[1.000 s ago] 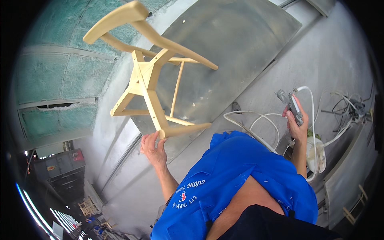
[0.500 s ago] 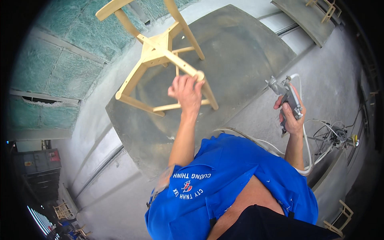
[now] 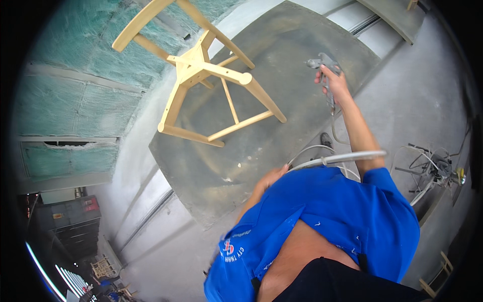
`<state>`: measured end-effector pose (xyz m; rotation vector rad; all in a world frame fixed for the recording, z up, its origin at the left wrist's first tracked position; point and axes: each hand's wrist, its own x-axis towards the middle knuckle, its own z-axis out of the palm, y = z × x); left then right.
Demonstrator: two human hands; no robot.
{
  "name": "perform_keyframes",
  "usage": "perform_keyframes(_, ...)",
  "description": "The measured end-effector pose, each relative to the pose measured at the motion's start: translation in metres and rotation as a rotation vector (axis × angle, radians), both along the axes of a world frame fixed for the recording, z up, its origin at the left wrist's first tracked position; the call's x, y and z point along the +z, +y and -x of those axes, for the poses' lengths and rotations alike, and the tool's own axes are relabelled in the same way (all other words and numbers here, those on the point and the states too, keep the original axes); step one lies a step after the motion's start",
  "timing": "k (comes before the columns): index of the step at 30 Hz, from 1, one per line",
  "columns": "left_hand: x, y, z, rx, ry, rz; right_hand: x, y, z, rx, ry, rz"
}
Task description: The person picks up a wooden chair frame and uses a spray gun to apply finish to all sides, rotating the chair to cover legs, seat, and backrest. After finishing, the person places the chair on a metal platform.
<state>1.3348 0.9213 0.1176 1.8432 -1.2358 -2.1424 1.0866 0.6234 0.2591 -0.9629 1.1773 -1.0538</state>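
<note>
My right hand (image 3: 333,83) is wrapped round the grip of a grey metal spray gun (image 3: 322,61). It is held out over the right part of the dark board, with the nozzle toward the chair. A pale wooden chair frame (image 3: 191,70) with a curved back rail and no seat panel stands tilted in view on the board, apart from both hands. Low at my waist, my left hand (image 3: 271,179) is closed at a whitish hose (image 3: 347,156); its fingers are partly hidden. The hose loops past my waist and across my right forearm.
The chair stands on a wide grey board (image 3: 251,161). Teal fibrous filter panels (image 3: 75,100) line the left. A tangle of hoses and fittings (image 3: 437,168) lies at right. Another board (image 3: 397,17) is at the far right; more chair frames (image 3: 103,268) stand at lower left.
My left hand has let go of the chair's front corner and dropped to the hose at my waist. My right hand has carried the spray gun up and left, over the board.
</note>
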Motion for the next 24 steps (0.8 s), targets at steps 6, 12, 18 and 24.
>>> perform_keyframes(6, 0.010, 0.026, 0.058, 0.373, -0.020, 0.297, -0.091, -0.138, -0.021, 0.003, 0.081, -0.192)
perform_keyframes(12, 0.072, 0.001, 0.147, 0.698, -0.430, 0.329, -0.127, -0.208, -0.022, 0.104, 0.033, -0.277)
perform_keyframes(18, 0.076, -0.008, 0.182, 0.713, -0.333, 0.293, -0.073, -0.209, -0.016, 0.228, -0.292, -0.256)
perform_keyframes(24, 0.069, -0.030, 0.162, 0.622, -0.489, 0.499, 0.004, -0.197, -0.026, 0.389, -0.700, -0.138)
